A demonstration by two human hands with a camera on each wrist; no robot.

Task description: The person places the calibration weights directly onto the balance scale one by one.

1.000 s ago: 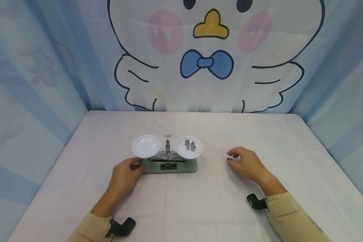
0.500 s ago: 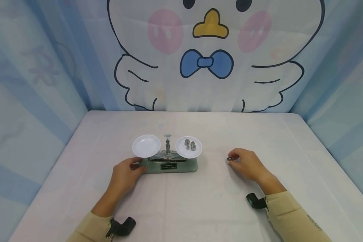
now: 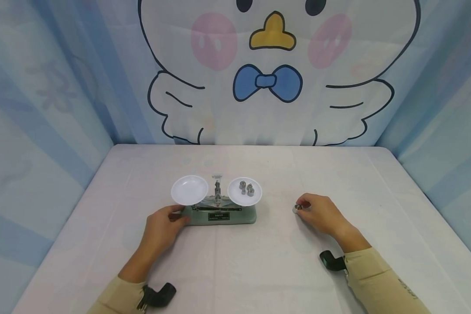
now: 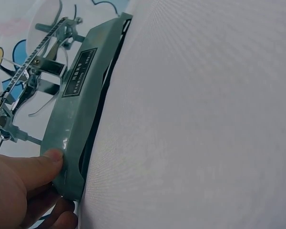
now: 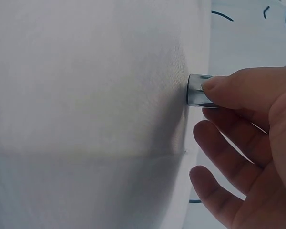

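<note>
A green balance scale [image 3: 218,216] stands on the table with two white pans. Its left pan [image 3: 189,190] holds nothing, while several small metal weights [image 3: 250,190] stand on the right pan [image 3: 239,200]. My left hand [image 3: 162,226] grips the left end of the scale's base; in the left wrist view the thumb [image 4: 51,160] lies on its front face and the fingers go behind. To the right of the scale, my right hand [image 3: 319,216] pinches a shiny cylindrical weight [image 5: 196,90] between thumb and forefinger, close over the tabletop. The other fingers are spread loosely.
A white cloth covers the table [image 3: 235,270]. Behind it hangs a curtain [image 3: 274,122] with a cartoon bird, and blue-white curtains close off both sides. Black camera mounts [image 3: 332,261] stick out from both wrists.
The right forefinger has come down onto the weight, which is now pinched with the thumb. My left hand and the scale have stayed in place.
</note>
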